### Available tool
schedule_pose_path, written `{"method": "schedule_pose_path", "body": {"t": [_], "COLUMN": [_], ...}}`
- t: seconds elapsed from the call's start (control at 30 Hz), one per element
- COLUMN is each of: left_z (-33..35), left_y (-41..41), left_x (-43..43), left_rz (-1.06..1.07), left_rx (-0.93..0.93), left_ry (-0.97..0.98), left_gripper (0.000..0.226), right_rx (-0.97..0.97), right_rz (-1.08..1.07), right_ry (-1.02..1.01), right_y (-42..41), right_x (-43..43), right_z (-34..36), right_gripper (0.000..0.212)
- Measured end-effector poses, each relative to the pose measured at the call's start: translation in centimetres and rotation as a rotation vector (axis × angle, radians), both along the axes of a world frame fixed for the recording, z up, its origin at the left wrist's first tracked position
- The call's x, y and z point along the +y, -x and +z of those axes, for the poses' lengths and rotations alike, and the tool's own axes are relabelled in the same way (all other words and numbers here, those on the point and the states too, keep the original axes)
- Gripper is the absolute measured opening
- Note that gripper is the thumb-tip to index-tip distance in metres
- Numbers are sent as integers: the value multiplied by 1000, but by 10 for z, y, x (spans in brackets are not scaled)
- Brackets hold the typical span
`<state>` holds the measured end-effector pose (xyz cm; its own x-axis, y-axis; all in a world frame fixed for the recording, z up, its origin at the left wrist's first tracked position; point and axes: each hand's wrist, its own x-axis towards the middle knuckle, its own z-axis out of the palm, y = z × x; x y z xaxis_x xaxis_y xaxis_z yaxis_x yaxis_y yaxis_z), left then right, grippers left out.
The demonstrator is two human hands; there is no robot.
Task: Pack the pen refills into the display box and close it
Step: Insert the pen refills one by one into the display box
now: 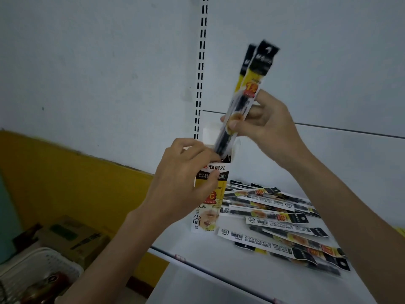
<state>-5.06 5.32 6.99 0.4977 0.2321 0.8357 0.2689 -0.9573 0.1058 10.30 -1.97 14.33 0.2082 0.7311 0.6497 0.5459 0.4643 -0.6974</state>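
Refill packets (245, 99), at least two, were in the right hand (265, 126) above the display box (208, 207). Black tops, yellow band, red price mark, clear sleeve with a dark refill inside; print was motion-blurred. They were tilted, tops leaning right, lower ends already inside the box's open mouth. Right hand pinched them about mid-length: thumb pressed on the front, fingers curled behind.

Display box stood upright on the white shelf (219, 281): narrow and tall, with yellow, black and white print and a black label band near the top. Top was open, a pale flap standing up at the back. Left hand (182, 183) gripped the box's upper part, fingers curled over the rim on the left side, thumb clamped across the front face.

Loose refills (280, 222) lay fanned on the shelf right of the box, the nearest ones touching or just beside its base. Some showed barcode backs, others the yellow fronts. The far end of the fan reached close to the shelf's front edge.

Edges: box sat near the shelf's front-left edge, which ran diagonally down to the right. Slotted upright (201, 62) rose directly behind the box. Bare white back panel (328, 62) sat above and right of the packets, and bare shelf surface lay in front of the pile. Left of the shelf and lower down: yellow wall (65, 172), cardboard boxes (72, 235), white basket (43, 264).
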Motion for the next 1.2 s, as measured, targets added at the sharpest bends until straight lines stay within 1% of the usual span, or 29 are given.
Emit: {"method": "schedule_pose_path", "body": {"t": [0.1, 0.17, 0.2, 0.27, 0.3, 0.33, 0.37, 0.4, 0.43, 0.5, 0.53, 0.6, 0.67, 0.77, 0.83, 0.9, 1.0, 1.07, 1.13, 1.2], "left_z": [0, -1, -2, -3, -3, -3, -3, -3, -3, -3, -5, -9, -14, -18, -17, -16, -16, -16, -17, -16], "left_y": [-2, -4, -4, -5, -5, -6, -7, -7, -8, -9, -9, -9, -10, -12, -13, -14, -15, -17, -19, -21], "left_x": [1, 1, 1, 0, 0, 1, 1, 2, 3, 4, 5, 9, 11, 9, 9, 11, 14, 14, 14, 14], "left_rz": [3, -12, -19, -24, -25, -27, -32, -37, -43, -42, -32, -12, -47, -150, -153, -155, -160, -156, -159, -171], "left_rx": [-9, -14, -18, -38, -54, -70, -85, -98, -105, -93, -85, -85, -110, -118, -117, -130, -137, -132, -138, -148], "left_ry": [13, 35, 42, 64, 77, 89, 99, 109, 118, 125, 120, 127, 210, 309, 307, 302, 311, 276, 246, 232], "left_gripper": [30, 33, 34, 36, 39, 42, 46, 50, 52, 49, 47, 45, 44, 42, 43, 49, 55, 54, 51, 48], "right_rx": [-188, -237, -198, -46, -19, -52, -138, -240, -306, -297, -276, -214, -212, -388, -505, -593, -680, -751, -767, -726], "right_rz": [-70, -78, -52, -2, -8, -41, -87, -128, -150, -158, -156, -141, -153, -225, -283, -327, -354, -339, -323, -317], "right_ry": [210, 278, 276, 194, 152, 146, 187, 258, 326, 389, 380, 298, 228, 298, 350, 354, 349, 353, 347, 352], "right_y": [-2, -3, -4, -3, -2, -1, 0, 1, 1, -1, -2, -3, -4, -3, -1, 1, 5, 6, 6, 3], "right_x": [6, 3, 1, -3, -4, -2, 0, 3, 5, 5, 5, 4, 6, 9, 10, 9, 6, 6, 8, 11], "right_z": [-12, -8, -2, 10, 13, 13, 10, 5, -1, -4, -1, 2, 3, -3, -4, -4, -7, -17, -29, -31], "right_gripper": [36, 30, 26, 13, 8, 5, 3, 3, 7, 13, 15, 9, 2, 5, 9, 15, 32, 43, 45, 45]}}
